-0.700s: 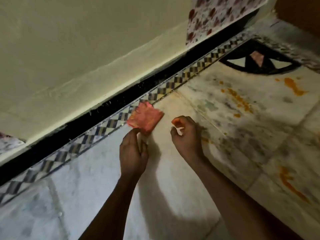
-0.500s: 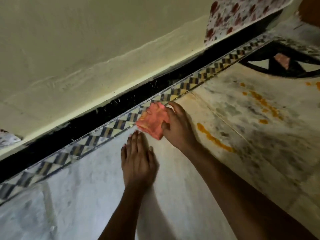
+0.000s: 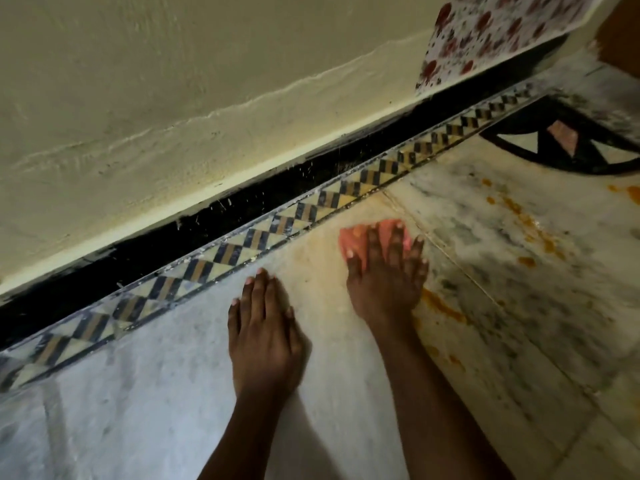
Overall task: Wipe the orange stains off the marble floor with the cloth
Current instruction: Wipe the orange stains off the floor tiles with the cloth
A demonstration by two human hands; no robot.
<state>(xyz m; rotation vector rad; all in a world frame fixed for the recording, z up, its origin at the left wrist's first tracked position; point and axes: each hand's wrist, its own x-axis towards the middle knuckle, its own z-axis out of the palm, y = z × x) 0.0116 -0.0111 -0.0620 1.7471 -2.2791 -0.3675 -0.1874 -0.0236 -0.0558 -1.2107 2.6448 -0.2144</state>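
A small pink-orange cloth (image 3: 356, 241) lies flat on the marble floor (image 3: 156, 393) close to the patterned border. My right hand (image 3: 386, 275) presses down on it with straight, spread fingers, covering most of it. My left hand (image 3: 265, 327) rests flat on the bare marble to the left of the cloth, fingers straight. An orange streak (image 3: 445, 308) runs just right of my right hand. More orange stains (image 3: 526, 223) dot the grey-mottled slab farther right.
A checkered inlay border (image 3: 242, 237) and a black skirting strip (image 3: 173, 244) run diagonally along the cream wall (image 3: 173, 98). A floral fabric (image 3: 485, 32) hangs at the top right. A black curved floor inlay (image 3: 568, 147) sits at the right.
My left hand let go of the cloth and settled flat on the floor. My right hand took the cloth, slid it right, and now presses it flat.
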